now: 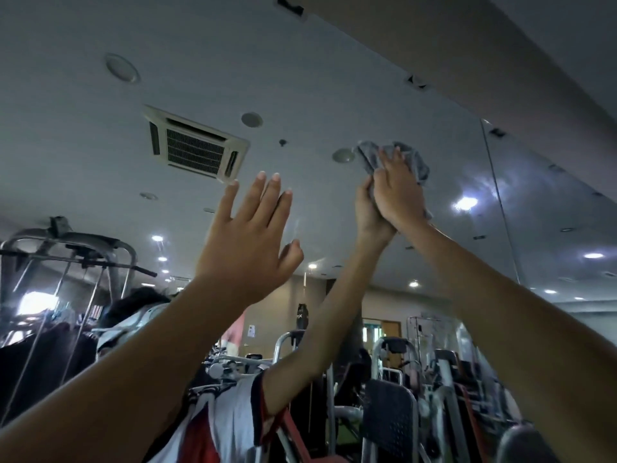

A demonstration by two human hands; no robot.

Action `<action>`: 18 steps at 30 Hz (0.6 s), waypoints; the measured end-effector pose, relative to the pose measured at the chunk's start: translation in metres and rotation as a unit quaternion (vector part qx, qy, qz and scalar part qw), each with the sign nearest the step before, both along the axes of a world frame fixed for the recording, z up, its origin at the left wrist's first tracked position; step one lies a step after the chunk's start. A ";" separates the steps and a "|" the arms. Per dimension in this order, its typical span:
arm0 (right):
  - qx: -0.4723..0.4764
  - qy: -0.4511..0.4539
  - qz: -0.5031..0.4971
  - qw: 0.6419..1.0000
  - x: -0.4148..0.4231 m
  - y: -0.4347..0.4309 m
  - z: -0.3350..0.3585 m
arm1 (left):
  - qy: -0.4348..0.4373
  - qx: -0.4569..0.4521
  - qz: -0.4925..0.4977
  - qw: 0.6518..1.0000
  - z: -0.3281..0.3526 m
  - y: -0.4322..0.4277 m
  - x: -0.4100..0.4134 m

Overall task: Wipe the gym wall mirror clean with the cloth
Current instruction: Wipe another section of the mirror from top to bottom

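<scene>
The wall mirror fills the view and reflects the gym ceiling and machines. My right hand is raised high and holds a bunched grey cloth against the glass, fingers reaching up over it. Its reflection meets it from the left. My left hand is raised beside it, lower and to the left, fingers spread and holding nothing. I cannot tell whether the left hand touches the glass.
The mirror's top edge runs diagonally under a ceiling beam. A vertical seam between mirror panels lies right of the cloth. Weight machines and my own reflection show in the lower glass.
</scene>
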State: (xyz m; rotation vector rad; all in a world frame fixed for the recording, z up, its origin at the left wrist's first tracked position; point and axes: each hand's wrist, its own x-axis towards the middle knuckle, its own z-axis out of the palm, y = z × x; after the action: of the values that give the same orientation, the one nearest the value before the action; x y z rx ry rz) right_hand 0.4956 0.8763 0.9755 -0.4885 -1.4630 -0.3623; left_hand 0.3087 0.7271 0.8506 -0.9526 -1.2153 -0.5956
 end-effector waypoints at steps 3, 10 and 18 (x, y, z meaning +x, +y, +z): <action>0.079 -0.049 -0.004 0.996 -0.030 -0.019 -0.002 | 0.004 0.007 -0.009 1.000 0.000 0.000 -0.001; 0.210 -0.206 -0.014 0.956 0.001 0.020 -0.113 | -0.020 -0.021 0.004 1.000 -0.002 -0.003 -0.001; 0.082 -0.034 -0.020 0.996 -0.029 -0.011 -0.027 | -0.013 -0.002 -0.006 1.000 -0.003 0.000 0.000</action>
State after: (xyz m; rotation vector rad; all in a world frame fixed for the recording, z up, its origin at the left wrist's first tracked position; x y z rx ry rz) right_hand 0.4666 0.8654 0.9485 -0.3767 -1.4773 -0.5311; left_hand 0.3084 0.7272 0.8472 -0.9584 -1.2358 -0.6164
